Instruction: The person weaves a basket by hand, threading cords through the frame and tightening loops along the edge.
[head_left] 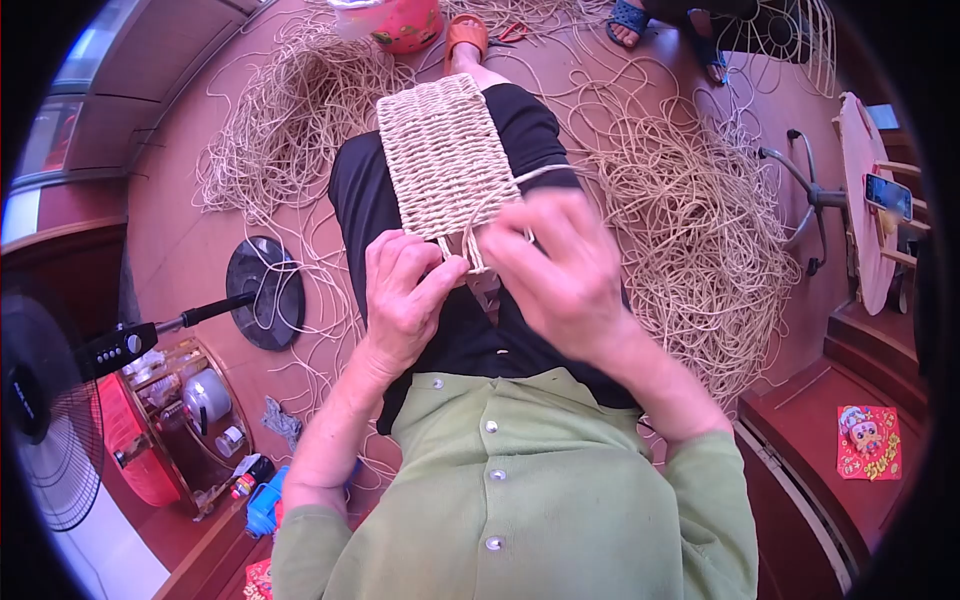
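A woven panel (445,155) of pale cord lies across the person's dark-trousered legs, with a few loose strands at its near edge. My left hand (403,290) is closed at the panel's lower left corner, thumb and fingers pinching the frame or strands there. Over the lower right corner is my right hand (555,265), blurred by motion, its fingers bent near the cords; what they hold cannot be made out. A cord end sticks out to the right of the panel, just above my right hand.
Heaps of loose cord (690,220) cover the floor right and upper left. A fan (50,400) with a round black base (265,293) stands left, near a rack of jars (190,405). Another person's sandalled feet (628,25) are at the top, near a red bucket (405,28).
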